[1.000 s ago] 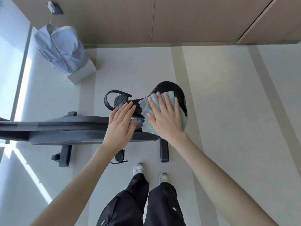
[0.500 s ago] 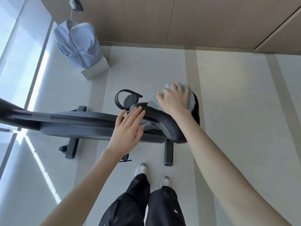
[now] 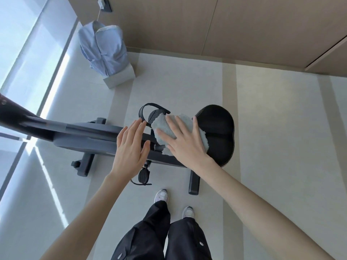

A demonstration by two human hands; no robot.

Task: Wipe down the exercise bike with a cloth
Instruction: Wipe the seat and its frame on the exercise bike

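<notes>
1. Pale floor (image 3: pixel 272 119) with beige bands running away towards the wall.
2. Wood-panelled wall (image 3: pixel 187 25) along the floor's far edge, with vertical seams.
3. Window (image 3: pixel 20 44) along the floor's left edge; sunlight (image 3: pixel 49 177) falls in bright streaks on the floor beside it.
4. Near the far-left corner, a blue garment (image 3: pixel 103 47) rests on a white box (image 3: pixel 122 77); a thin cord rises above it to a dark plate (image 3: pixel 107 6) on the wall.

No lettering, brand, number or sign can be read. The exercise bike (image 3: pixel 84 134), its black saddle (image 3: pixel 217 132) and the pale cloth (image 3: pixel 163 126) show no legible marks. The wall fitting (image 3: pixel 105 5) at far left is too small to tell.
</notes>
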